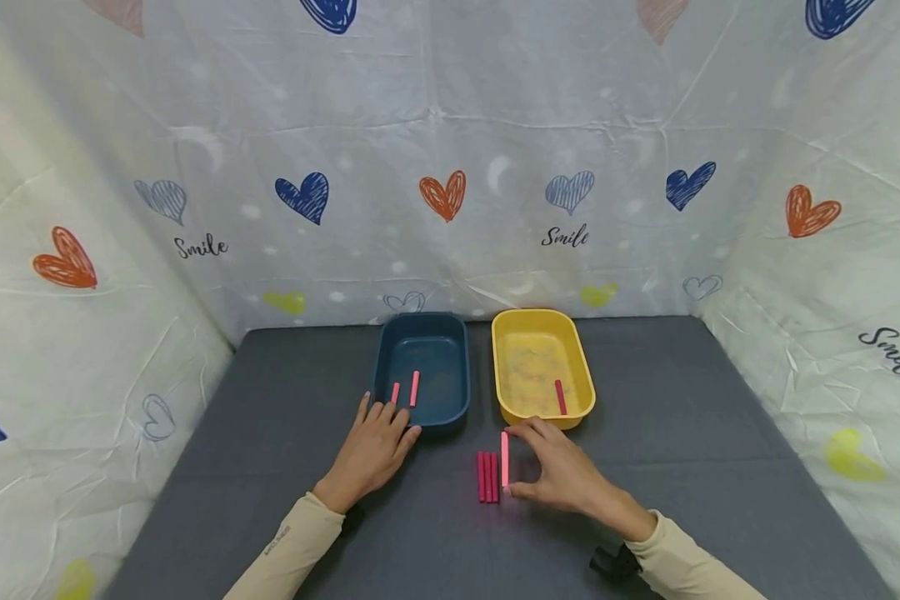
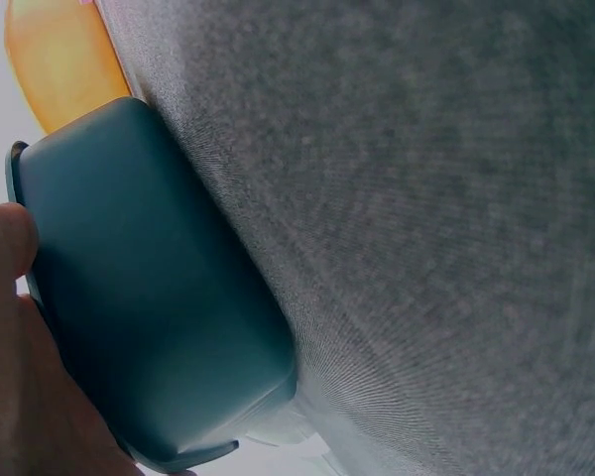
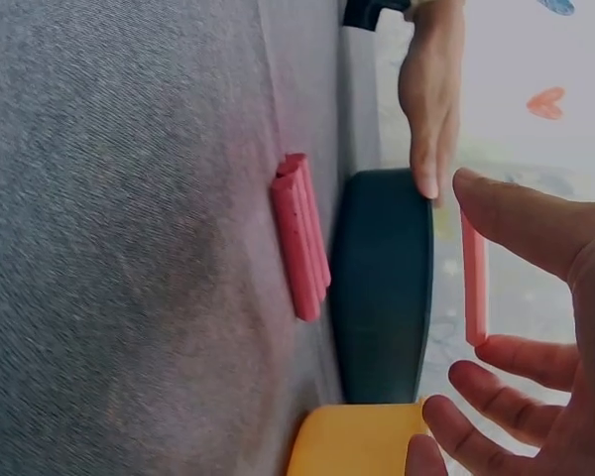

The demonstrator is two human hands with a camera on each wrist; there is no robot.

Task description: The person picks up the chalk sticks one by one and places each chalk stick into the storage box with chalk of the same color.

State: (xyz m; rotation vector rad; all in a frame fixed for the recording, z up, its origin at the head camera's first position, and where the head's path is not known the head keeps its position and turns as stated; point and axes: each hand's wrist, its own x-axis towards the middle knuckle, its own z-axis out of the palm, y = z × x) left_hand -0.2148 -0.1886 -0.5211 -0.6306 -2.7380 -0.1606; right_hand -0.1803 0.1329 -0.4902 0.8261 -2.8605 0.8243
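My right hand (image 1: 562, 471) pinches a light pink stick (image 1: 505, 458) end to end, between the thumb and a fingertip. In the right wrist view this stick (image 3: 474, 283) is off the table. Just left of it lie three dark pink sticks (image 1: 487, 477), side by side on the cloth. At the near left corner of the blue tub (image 1: 461, 358), my left hand (image 1: 371, 446) rests on the rim with relaxed fingers. Two light pink sticks (image 1: 415, 388) lie inside that tub, one partly hidden by the fingers. A dark pink stick (image 1: 560, 397) lies in the yellow tub (image 1: 501, 367).
Both tubs stand side by side at the back of a table with a dark grey cloth (image 1: 300, 375). Behind and beside the table hang white sheets (image 1: 375, 250) printed with hearts and "Smile". The yellow tub's near rim is close to my right fingers.
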